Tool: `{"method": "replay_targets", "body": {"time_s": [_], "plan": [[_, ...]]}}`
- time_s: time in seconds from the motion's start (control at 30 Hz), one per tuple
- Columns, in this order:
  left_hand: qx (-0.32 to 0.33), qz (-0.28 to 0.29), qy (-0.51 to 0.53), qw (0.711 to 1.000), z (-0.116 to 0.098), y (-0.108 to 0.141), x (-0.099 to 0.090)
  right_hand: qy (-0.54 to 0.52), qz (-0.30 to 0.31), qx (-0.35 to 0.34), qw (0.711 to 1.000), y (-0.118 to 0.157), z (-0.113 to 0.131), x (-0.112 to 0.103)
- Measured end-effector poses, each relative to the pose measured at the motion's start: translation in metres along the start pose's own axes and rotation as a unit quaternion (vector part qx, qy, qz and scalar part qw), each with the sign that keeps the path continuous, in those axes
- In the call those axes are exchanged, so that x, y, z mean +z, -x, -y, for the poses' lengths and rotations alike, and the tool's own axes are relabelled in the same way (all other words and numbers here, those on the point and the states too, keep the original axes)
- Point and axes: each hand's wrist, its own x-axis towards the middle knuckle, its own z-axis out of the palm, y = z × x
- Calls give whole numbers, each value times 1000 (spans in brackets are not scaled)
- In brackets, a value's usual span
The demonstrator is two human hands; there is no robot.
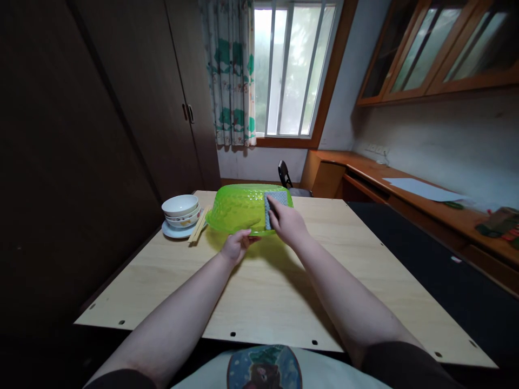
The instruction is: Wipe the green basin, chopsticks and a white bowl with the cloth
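Observation:
A translucent green plastic basin (239, 208) is held tilted over the far part of the wooden table. My left hand (237, 246) grips its near rim, with the thumb on top and the fingers partly hidden underneath. Against the basin's right side my right hand (288, 220) presses a grey-blue patterned cloth (279, 199), its fingers lying over the cloth. To the left, white bowls (180, 206) are stacked on a pale blue plate (172, 232). Several light wooden chopsticks (198, 229) lean on the plate's right edge, close to the basin.
The pale wooden table (267, 302) has small holes along its edges. A dark wardrobe (133, 97) stands at the left, and a black chair (285, 174) behind the table. On the right, a dark surface (413, 243) adjoins a wooden desk (365, 165) holding white paper (421, 189).

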Motion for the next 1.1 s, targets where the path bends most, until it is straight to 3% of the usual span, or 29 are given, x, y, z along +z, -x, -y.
{"method": "replay_targets", "body": {"time_s": [0.13, 0.23, 0.47, 0.77, 0.9, 1.1], "plan": [[-12, 0, -2, 1000, -3, 0, 0, 3, -40, 48, 998, -2, -17, 0], [-18, 0, -13, 1000, -2, 1, -1, 11, -36, 58, 998, -3, -17, 0], [-9, 19, -20, 1000, 3, 3, 3, 30, 35, -81, 996, 1, 11, -1], [-12, 0, 3, 1000, -3, 0, -1, -39, -25, 46, 998, -5, -21, -2], [-15, -3, 1, 1000, -1, -1, -2, -31, -19, 71, 997, -6, -22, -4], [-25, 5, -15, 1000, 2, 2, 2, -1, 31, -31, 999, -1, 3, -8]]}}
